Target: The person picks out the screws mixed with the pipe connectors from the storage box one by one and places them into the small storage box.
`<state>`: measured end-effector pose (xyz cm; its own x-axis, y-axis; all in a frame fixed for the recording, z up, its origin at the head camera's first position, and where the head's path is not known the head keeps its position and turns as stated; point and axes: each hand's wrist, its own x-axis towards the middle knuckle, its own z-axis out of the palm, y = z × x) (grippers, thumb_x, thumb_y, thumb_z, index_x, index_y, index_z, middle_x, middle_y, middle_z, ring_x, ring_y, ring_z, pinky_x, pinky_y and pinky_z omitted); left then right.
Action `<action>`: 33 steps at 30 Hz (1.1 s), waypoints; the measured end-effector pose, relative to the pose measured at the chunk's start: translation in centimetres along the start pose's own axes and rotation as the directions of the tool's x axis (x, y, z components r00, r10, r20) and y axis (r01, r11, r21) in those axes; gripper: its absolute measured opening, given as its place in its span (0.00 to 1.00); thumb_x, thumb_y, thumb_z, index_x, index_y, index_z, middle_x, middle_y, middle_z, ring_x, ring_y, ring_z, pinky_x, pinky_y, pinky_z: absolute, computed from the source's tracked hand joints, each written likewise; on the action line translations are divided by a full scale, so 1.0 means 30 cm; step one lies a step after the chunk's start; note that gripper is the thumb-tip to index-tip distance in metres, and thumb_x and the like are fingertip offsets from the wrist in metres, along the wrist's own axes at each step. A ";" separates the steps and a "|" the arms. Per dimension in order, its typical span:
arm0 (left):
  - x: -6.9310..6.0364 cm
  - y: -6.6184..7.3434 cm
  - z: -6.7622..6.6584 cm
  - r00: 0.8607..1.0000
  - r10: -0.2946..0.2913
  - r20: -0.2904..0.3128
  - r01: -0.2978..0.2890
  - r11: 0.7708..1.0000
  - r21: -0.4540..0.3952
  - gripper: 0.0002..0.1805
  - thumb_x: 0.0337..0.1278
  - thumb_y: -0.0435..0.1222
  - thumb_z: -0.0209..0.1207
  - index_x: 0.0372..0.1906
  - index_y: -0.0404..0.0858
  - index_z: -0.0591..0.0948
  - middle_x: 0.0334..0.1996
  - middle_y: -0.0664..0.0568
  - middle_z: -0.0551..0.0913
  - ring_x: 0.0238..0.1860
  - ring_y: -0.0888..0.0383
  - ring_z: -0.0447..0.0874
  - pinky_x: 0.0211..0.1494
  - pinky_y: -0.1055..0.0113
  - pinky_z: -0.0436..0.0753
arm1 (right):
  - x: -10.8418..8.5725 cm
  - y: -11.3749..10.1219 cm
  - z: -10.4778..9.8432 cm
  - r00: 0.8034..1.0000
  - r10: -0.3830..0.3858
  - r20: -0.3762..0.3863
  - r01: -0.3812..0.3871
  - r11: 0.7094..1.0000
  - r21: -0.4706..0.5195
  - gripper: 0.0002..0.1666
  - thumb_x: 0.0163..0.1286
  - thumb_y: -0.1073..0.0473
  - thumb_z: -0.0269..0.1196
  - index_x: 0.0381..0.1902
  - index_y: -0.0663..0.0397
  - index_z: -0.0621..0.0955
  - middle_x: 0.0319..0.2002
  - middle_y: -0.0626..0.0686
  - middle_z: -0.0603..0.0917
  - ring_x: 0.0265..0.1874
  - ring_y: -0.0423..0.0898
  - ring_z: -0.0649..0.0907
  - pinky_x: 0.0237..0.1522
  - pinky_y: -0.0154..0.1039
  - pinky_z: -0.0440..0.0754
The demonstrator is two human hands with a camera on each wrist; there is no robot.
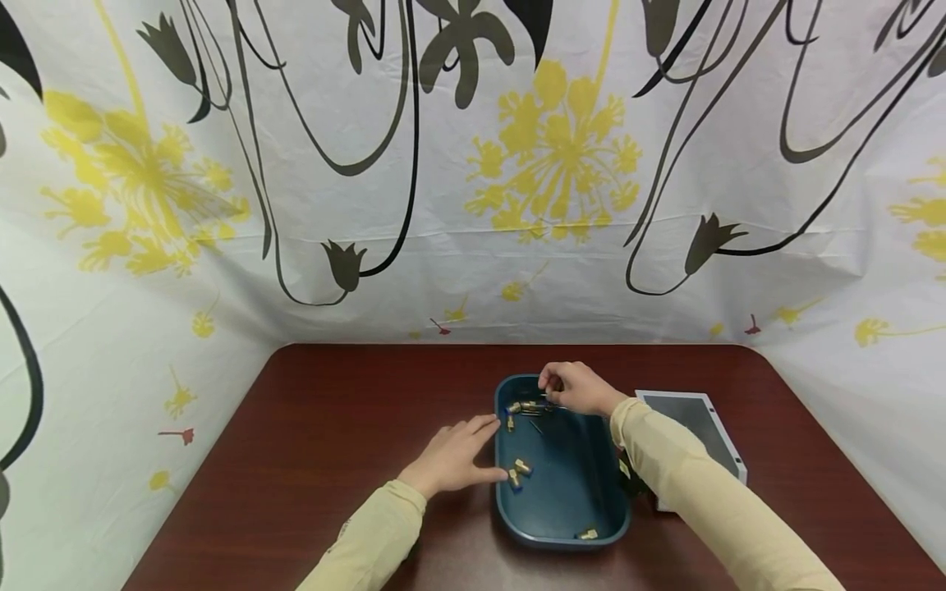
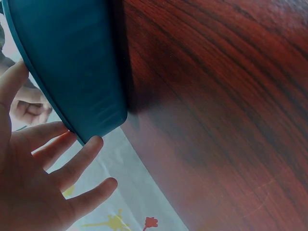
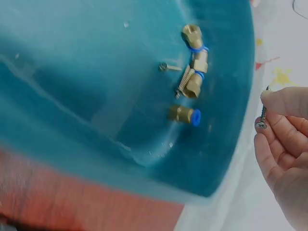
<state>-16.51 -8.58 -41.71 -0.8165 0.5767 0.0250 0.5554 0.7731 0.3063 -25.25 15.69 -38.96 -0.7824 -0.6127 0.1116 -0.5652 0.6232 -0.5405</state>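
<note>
A dark teal tray [image 1: 565, 492] stands on the table, its outer side wall [image 2: 72, 62] showing in the left wrist view. Spread fingers of my left hand [image 1: 454, 458] touch its left rim. Over the far end, my right hand [image 1: 582, 389] pinches a small screw [image 3: 263, 113] between thumb and fingers, head downward in the right wrist view. Several brass fittings with blue rings lie at that end, one fitting [image 3: 182, 114] apart from a row. Beside them are loose screws, including a short screw [image 3: 169, 67]. Another pair of fittings [image 1: 519, 474] lies near the left wall, and one brass fitting [image 1: 587, 534] at the near end.
Right of the tray lies a flat grey panel with a white frame [image 1: 683, 410], partly hidden by my right sleeve. A dark object with a yellow mark [image 1: 625, 469] shows between tray and sleeve. A patterned cloth [image 1: 443, 205] hangs behind the reddish-brown table [image 1: 332, 427].
</note>
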 end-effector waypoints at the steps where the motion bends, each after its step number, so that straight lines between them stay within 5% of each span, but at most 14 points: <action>1: 0.000 0.000 0.001 1.000 -0.002 -0.001 0.002 1.000 0.002 0.41 0.47 0.60 0.53 0.64 0.40 0.62 0.61 0.52 0.62 0.55 0.53 0.66 0.53 0.55 0.66 | -0.003 0.000 -0.010 1.000 0.005 -0.005 -0.005 1.000 0.001 0.05 0.58 0.70 0.56 0.33 0.59 0.75 0.26 0.45 0.75 0.24 0.40 0.73 0.27 0.36 0.72; 33: -0.002 0.003 -0.002 1.000 -0.022 0.023 0.022 1.000 -0.020 0.42 0.47 0.59 0.54 0.64 0.41 0.62 0.62 0.52 0.61 0.57 0.53 0.64 0.55 0.54 0.63 | -0.182 0.100 -0.233 0.978 0.154 -0.140 -0.151 0.988 0.032 0.07 0.58 0.69 0.58 0.36 0.61 0.74 0.27 0.50 0.76 0.25 0.46 0.74 0.25 0.39 0.72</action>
<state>-16.42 -8.56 -41.62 -0.8246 0.5658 -0.0031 0.5342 0.7803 0.3253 -24.51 24.30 -35.38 -0.8889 -0.4352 0.1431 -0.4321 0.6927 -0.5775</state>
